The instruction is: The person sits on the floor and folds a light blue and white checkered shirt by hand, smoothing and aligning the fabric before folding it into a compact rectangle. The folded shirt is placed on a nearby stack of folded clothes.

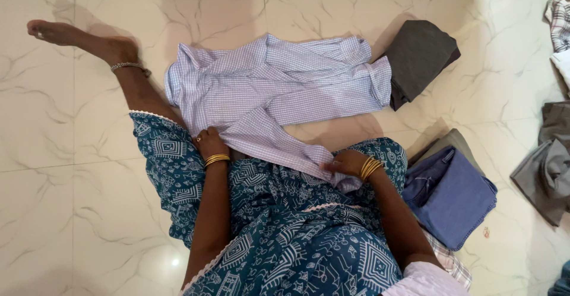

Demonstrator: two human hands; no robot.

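Light blue checked shirt (279, 85) lies spread on floor (71, 201) just ahead of both hands. Left hand (209, 143) & right hand (345, 164) each pinch its near hem. Imo keep hem taut, edges even, w/ sleeves flat.

Bare floor (59, 153) left; folded dark cloth (418, 58), blue garment (454, 192) crowd right of shirt (279, 88)

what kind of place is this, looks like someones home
Probably a room at home: a person sits on a white marble-look tile floor, a checked shirt spread before them, with folded clothes like dark grey trousers and a blue garment stacked around.
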